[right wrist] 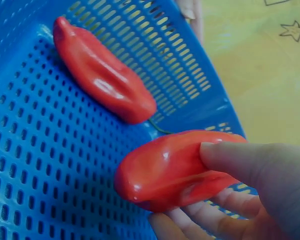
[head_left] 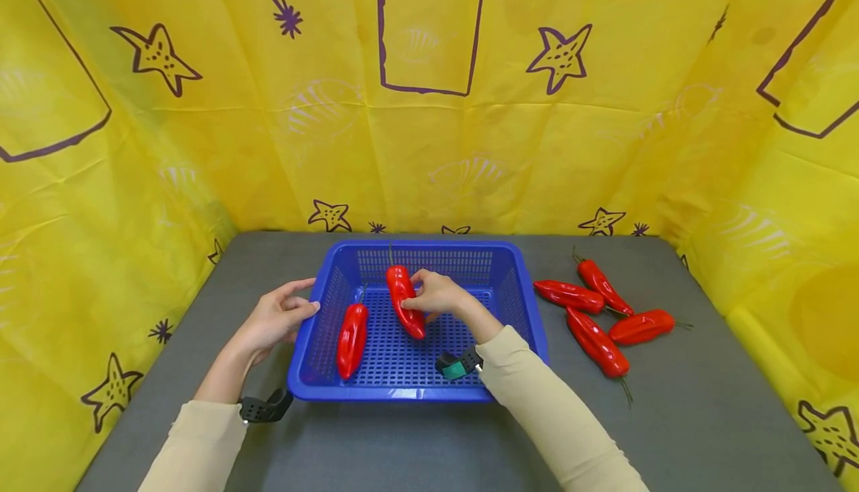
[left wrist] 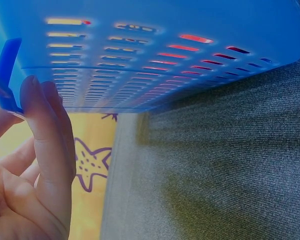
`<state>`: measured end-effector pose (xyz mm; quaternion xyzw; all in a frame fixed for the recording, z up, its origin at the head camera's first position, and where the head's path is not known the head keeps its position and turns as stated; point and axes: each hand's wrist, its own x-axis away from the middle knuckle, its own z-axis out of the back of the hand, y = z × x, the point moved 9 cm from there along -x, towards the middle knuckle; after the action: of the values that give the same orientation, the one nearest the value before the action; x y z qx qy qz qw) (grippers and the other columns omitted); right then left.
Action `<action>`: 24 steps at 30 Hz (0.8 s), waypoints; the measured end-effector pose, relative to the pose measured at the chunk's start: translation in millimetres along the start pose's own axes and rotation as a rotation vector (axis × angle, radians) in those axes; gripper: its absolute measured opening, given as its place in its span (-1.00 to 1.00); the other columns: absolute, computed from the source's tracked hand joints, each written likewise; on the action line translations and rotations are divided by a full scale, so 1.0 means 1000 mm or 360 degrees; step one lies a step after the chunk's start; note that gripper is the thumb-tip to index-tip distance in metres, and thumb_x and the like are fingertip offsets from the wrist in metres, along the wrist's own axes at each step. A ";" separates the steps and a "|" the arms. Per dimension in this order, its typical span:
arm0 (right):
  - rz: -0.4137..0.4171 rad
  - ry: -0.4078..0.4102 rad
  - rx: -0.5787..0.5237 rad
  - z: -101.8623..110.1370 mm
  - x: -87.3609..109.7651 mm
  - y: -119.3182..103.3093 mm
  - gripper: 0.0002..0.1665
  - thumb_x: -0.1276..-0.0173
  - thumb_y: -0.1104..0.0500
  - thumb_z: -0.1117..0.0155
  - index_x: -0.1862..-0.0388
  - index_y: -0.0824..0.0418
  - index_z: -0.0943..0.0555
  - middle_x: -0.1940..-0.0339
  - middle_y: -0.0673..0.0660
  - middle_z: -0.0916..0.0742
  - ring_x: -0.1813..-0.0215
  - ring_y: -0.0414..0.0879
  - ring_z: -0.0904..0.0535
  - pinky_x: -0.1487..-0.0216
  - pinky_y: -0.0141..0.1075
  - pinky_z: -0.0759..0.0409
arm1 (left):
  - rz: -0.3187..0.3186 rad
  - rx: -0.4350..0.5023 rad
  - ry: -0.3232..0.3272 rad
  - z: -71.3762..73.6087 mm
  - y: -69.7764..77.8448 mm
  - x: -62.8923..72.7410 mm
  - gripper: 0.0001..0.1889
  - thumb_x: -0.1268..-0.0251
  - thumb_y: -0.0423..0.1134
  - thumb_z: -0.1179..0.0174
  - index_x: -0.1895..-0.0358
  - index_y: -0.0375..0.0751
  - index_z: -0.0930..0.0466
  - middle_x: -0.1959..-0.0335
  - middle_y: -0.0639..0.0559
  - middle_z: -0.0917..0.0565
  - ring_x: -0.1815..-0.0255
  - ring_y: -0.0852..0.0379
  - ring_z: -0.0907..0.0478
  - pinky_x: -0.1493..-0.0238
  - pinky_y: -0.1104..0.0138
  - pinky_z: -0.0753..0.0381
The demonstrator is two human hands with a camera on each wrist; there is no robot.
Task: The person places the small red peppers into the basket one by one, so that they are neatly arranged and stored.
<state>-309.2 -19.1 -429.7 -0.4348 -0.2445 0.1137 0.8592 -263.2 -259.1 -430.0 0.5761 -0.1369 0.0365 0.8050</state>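
Note:
A blue plastic basket [head_left: 409, 393] with slotted sides stands on the grey table. My left hand [head_left: 278, 317] pinches its left rim; in the left wrist view the fingers [left wrist: 47, 135] meet the rim's edge. Over the basket, my right hand [head_left: 439, 294] grips a red pepper [head_left: 405, 306], thumb on one side and fingers on the other. The right wrist view shows this held pepper [right wrist: 165, 167] above the slotted floor. A second red pepper [head_left: 352, 339] lies inside, along the basket's left side.
Several more red peppers [head_left: 597, 343] with thin stems lie loosely grouped on the table [head_left: 705, 417] to the right of the basket. A yellow cloth [head_left: 429, 149] with starfish drawings hangs behind and at both sides.

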 end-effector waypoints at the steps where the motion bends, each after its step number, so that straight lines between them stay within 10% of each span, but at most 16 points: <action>1: -0.0010 -0.0021 -0.0002 -0.003 -0.001 0.001 -0.41 -0.19 0.19 -0.30 -0.15 0.35 -0.32 0.21 0.25 -0.64 0.33 -0.04 -0.64 0.30 -0.09 -0.67 | 0.0008 0.0005 0.0010 0.001 0.000 0.000 -0.31 -0.23 -0.12 -0.19 -0.38 -0.11 -0.11 0.19 -0.22 -0.61 0.32 -0.06 -0.66 0.31 0.08 -0.67; 24: -0.0164 -0.0265 0.0092 -0.039 -0.009 0.010 -0.51 -0.23 0.20 -0.26 -0.09 0.38 -0.38 0.37 0.15 -0.60 0.41 -0.06 -0.58 0.29 -0.14 -0.67 | -0.0017 0.0003 -0.0013 0.001 0.001 0.001 -0.31 -0.27 -0.15 -0.15 -0.41 -0.14 -0.06 0.18 -0.22 -0.61 0.32 -0.03 -0.66 0.32 0.08 -0.67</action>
<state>-296.4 -43.9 -460.9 -0.3856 -0.3338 0.1122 0.8528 -262.6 -259.4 -428.7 0.5776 -0.1371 0.0302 0.8041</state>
